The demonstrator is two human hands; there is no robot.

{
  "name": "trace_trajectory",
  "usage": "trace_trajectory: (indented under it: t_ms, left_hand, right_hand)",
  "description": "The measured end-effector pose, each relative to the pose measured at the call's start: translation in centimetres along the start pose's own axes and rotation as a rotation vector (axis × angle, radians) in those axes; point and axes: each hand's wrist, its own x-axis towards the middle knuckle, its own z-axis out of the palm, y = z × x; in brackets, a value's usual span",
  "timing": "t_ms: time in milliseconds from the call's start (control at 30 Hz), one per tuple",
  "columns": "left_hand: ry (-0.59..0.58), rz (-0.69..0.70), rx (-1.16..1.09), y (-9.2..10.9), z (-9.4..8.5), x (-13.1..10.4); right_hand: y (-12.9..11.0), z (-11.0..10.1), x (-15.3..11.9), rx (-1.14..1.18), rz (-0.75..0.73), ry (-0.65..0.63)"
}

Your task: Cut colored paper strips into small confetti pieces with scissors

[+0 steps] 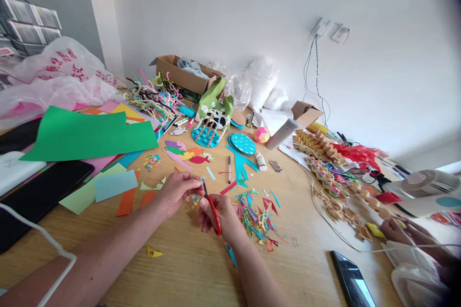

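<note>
My right hand (221,216) is closed round the red handles of a pair of scissors (215,213), whose blades point up and to the left. At the blade tips, my left hand (176,191) pinches a tiny pale blue paper piece (202,180). Below the fingers lies a small heap of coloured paper dots (194,200), partly covered by the hands. To the right of my right hand spreads a pile of paper scraps (257,220). Beyond my hands are several cut paper fish (200,159) in different colours.
Coloured paper sheets (97,134) and a black phone-like slab (54,196) lie left. Behind stand a panda bag (216,110), a pipe-cleaner pile (154,98), a glue bottle (260,160) and a grey flask (283,134). At right are a phone (351,278), a fan (428,189) and another person's hands (406,235).
</note>
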Motion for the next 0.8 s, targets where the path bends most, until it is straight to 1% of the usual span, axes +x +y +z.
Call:
trace_trajectory:
  t_ms: [300, 800]
  left_hand:
    - [0.008, -0.022, 0.022, 0.04, 0.02, 0.06]
    - [-0.003, -0.038, 0.027, 0.15, -0.05, 0.07]
  right_hand:
    - [-0.18, -0.02, -0.04, -0.005, 0.02, -0.005]
    - [-0.27, 0.02, -0.13, 0.01, 0.01, -0.017]
